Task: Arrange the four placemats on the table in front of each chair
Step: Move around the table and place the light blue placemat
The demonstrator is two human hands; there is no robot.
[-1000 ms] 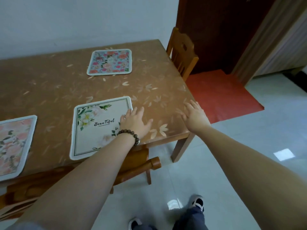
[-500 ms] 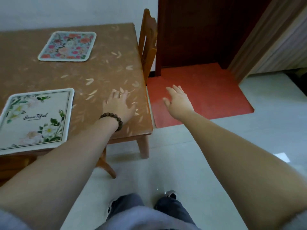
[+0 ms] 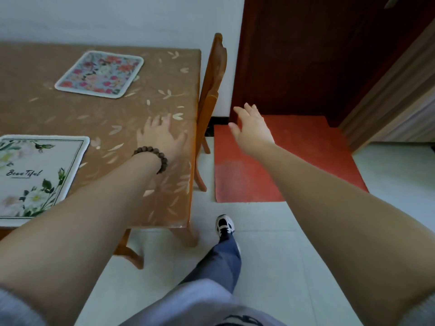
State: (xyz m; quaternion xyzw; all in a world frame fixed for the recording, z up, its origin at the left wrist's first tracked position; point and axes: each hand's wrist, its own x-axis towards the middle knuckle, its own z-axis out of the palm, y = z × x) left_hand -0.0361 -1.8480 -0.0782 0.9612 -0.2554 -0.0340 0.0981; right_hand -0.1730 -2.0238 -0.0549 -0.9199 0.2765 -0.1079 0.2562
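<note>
The wooden table (image 3: 98,118), covered by a brown cloth printed with pale leaves, fills the upper left of the view and serves as the landmark for everything else. Beyond its right edge stands a dark red door (image 3: 306,55), and on the pale tiled floor in front of that door, to the right of the table, lies a red floor mat (image 3: 306,161). A wooden chair (image 3: 211,90) is tucked tight against the table's right edge, its back rising just above the tabletop. Two placemats show on the table: a white placemat (image 3: 35,175) with green leaves, white flowers and script lettering lies at the near left part, cut by the left border of the view, and a floral placemat (image 3: 100,74) with pink and red blooms on a grey-blue ground lies farther back, well apart from the first. The other placemats are out of view. The left hand (image 3: 162,137) is spread flat with released fingers low over the table's near right area, close to the right edge; whether the palm touches the cloth cannot be told. It grasps nothing, and a dark bead bracelet (image 3: 153,157) circles its wrist. The right hand (image 3: 253,129) hangs in the air past the table's right edge, over the red mat, fingers loose and apart, empty. Below the table's near corner a black-and-white sneaker (image 3: 225,225) rests on the tiles.
</note>
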